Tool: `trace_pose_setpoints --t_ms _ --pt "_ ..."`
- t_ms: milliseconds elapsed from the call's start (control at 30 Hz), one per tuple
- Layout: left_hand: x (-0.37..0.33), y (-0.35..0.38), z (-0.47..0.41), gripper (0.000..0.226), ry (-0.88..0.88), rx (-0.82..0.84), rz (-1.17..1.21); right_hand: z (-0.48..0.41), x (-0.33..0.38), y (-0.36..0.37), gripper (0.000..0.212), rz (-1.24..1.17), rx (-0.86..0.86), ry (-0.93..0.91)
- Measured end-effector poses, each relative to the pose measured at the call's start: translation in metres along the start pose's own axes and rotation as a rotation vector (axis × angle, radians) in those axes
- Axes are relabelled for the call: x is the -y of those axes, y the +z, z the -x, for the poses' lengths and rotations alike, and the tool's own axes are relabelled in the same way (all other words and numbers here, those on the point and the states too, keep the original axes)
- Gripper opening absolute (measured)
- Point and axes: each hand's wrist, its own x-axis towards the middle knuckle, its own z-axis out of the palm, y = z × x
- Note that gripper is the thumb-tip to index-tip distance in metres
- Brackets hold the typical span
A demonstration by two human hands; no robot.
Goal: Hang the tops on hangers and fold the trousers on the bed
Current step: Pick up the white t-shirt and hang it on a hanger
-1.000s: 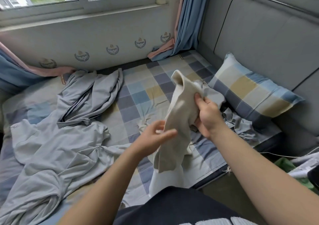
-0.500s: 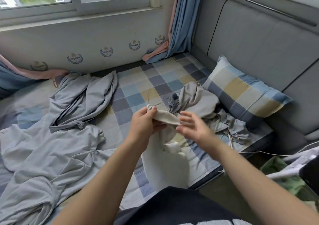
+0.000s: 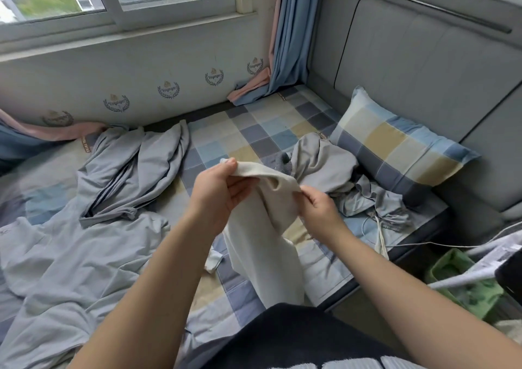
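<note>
Your right hand [image 3: 319, 209], open beside the cream garment [image 3: 265, 244] half a second ago, now pinches one end of its top edge with its fingers [image 3: 308, 196]. Your left hand [image 3: 217, 193] still grips the other end, fingers curled round it, so the edge stretches between both hands above the bed [image 3: 254, 131] while the rest hangs down onto it. Grey clothes [image 3: 84, 241] lie on the bed to the left, another grey piece [image 3: 319, 159] beside the pillow [image 3: 395, 148].
</note>
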Motion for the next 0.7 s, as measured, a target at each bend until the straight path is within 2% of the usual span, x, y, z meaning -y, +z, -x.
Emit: trace_pose_setpoints --t_ms 100,167,267,333,433,533,633,700 --pt "-0.002 -0.005 -0.012 0.020 0.106 -0.048 -0.124 -0.009 0.030 -0.018 0.038 0.015 -0.041 -0.032" --pt "0.003 -0.005 -0.014 0.021 0.132 -0.041 -0.255 -0.014 0.055 -0.024 0.041 -0.088 -0.060 0.035" --pt "0.024 0.003 -0.001 0.013 0.200 0.021 -0.444 -0.023 0.085 -0.032 0.031 -0.320 -0.150 0.180" --pt "0.045 0.009 0.013 0.011 0.286 0.077 -0.522 -0.027 0.105 -0.039 0.025 -0.387 -0.165 0.195" --pt "0.072 0.022 0.024 0.035 0.348 0.160 -0.708 -0.028 0.136 -0.050 0.022 -0.529 -0.145 0.137" --pt "0.084 0.039 0.017 0.041 0.375 0.090 -0.904 -0.029 0.162 -0.058 0.019 -0.644 -0.133 0.080" --pt "0.080 0.051 0.004 0.011 0.379 0.032 -0.853 -0.034 0.178 -0.062 0.022 -0.768 -0.151 0.039" --pt "0.072 0.050 -0.002 0.025 0.296 0.011 -0.671 -0.036 0.176 -0.067 0.025 -0.791 -0.121 0.034"
